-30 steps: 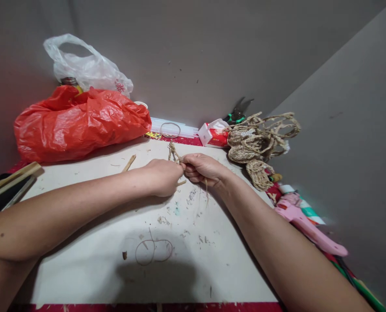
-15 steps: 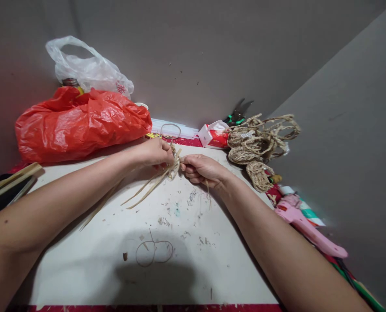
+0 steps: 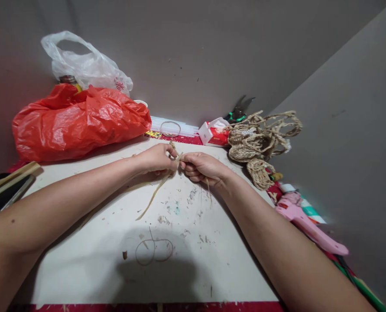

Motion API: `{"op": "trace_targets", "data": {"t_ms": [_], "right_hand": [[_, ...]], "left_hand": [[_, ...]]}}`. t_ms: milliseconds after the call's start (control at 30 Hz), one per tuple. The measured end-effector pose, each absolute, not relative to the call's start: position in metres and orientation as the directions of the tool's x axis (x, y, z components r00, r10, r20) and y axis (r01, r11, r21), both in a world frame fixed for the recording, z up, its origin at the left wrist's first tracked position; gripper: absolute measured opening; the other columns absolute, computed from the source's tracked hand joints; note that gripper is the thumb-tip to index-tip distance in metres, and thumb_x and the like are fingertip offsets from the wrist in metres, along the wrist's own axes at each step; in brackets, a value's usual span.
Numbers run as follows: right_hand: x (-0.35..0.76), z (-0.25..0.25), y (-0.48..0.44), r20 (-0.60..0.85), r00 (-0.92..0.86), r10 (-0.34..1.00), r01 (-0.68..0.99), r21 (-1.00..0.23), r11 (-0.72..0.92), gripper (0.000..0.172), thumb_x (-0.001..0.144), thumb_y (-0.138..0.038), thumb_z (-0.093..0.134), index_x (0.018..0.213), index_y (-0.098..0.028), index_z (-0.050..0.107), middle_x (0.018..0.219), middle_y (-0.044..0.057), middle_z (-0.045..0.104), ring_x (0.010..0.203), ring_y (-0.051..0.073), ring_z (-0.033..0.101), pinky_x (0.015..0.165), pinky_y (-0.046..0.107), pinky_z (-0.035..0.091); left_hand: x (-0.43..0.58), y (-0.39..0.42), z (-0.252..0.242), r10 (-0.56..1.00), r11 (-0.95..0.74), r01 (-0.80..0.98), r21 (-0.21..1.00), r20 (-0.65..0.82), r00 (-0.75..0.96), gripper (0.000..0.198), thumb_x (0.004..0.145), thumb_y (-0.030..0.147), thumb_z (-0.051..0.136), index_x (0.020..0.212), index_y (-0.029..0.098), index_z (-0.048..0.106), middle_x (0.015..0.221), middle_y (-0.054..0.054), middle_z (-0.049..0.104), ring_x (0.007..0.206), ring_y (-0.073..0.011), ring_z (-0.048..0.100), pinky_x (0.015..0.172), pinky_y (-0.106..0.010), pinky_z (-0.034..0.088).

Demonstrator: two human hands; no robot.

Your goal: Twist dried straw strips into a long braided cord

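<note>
Pale straw strands [image 3: 154, 198] are gathered into a small bundle between my hands, over the white board [image 3: 115, 268]. My left hand [image 3: 162, 159] has its fingers bent round the left side of the bundle, and the fingers partly hide it. Closed in a fist, my right hand [image 3: 199, 168] pinches the strands at the bundle's right side between thumb and forefinger. A thin strand end hangs below the right fist. One loose strand slants down and left from the bundle onto the board.
A red plastic bag [image 3: 82, 121] lies at the back left, a white bag [image 3: 92, 69] behind it. Braided straw coils [image 3: 254, 141], a tissue pack [image 3: 217, 133] and pruning shears [image 3: 240, 110] stand at the back right. A pink glue gun [image 3: 313, 227] lies right. Wire loops [image 3: 154, 251] lie in front.
My left hand has shifted slightly over the bundle and its fingers have moved. Fewer strands now show hanging at the front. My right hand is nearly unmoved.
</note>
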State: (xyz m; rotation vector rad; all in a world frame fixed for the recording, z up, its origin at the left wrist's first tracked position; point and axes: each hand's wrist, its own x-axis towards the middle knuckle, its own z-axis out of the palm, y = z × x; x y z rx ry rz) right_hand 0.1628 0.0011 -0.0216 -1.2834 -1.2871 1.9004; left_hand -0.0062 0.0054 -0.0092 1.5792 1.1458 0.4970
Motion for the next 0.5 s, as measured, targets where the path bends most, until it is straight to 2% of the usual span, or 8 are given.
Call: {"op": "trace_targets", "data": {"t_ms": [133, 233, 433, 500], "right_hand": [[0.1632, -0.0216, 0.0015, -0.424, -0.424, 0.800, 0.093, -0.899, -0.428, 0.014, 0.076, -0.016, 0.047, 0.061, -0.015, 0.048, 0.042, -0.009, 0.028, 0.032, 0.002, 0.015, 0.030, 0.014, 0.010], [0.1635, -0.0210, 0.0014, -0.423, -0.424, 0.801, 0.099, -0.901, -0.423, 0.016, 0.076, -0.016, 0.046, 0.061, -0.015, 0.048, 0.042, -0.009, 0.028, 0.032, 0.002, 0.015, 0.030, 0.014, 0.011], [0.1631, -0.0207, 0.0014, -0.428, -0.413, 0.804, 0.114, -0.900, -0.421, 0.015, 0.077, -0.018, 0.048, 0.062, -0.016, 0.048, 0.041, -0.009, 0.027, 0.031, 0.002, 0.014, 0.030, 0.014, 0.012], [0.1627, -0.0206, 0.0013, -0.432, -0.418, 0.799, 0.128, -0.899, -0.419, 0.016, 0.078, -0.019, 0.047, 0.062, -0.016, 0.048, 0.040, -0.010, 0.026, 0.031, 0.002, 0.013, 0.030, 0.014, 0.012]], "left_hand": [[-0.0052, 0.0059, -0.0107, 0.839, 0.011, 0.415, 0.910, -0.235, 0.491, 0.012, 0.069, 0.025, 0.060, 0.070, 0.014, 0.056, 0.048, 0.001, 0.054, 0.036, -0.0066, 0.041, 0.037, -0.020, 0.030], [-0.0061, 0.0073, -0.0149, 0.829, -0.018, 0.400, 0.917, -0.210, 0.519, 0.014, 0.073, 0.023, 0.056, 0.065, 0.013, 0.059, 0.046, 0.001, 0.050, 0.035, -0.0056, 0.039, 0.040, -0.021, 0.032], [-0.0082, 0.0096, -0.0191, 0.854, -0.123, 0.427, 0.896, -0.124, 0.506, 0.014, 0.069, 0.026, 0.060, 0.069, 0.012, 0.064, 0.049, 0.003, 0.047, 0.038, -0.0045, 0.033, 0.039, -0.021, 0.023], [-0.0086, 0.0105, -0.0183, 0.855, -0.178, 0.442, 0.879, -0.084, 0.511, 0.016, 0.067, 0.027, 0.062, 0.068, 0.012, 0.065, 0.051, 0.004, 0.049, 0.041, -0.0047, 0.033, 0.042, -0.021, 0.023]]}}
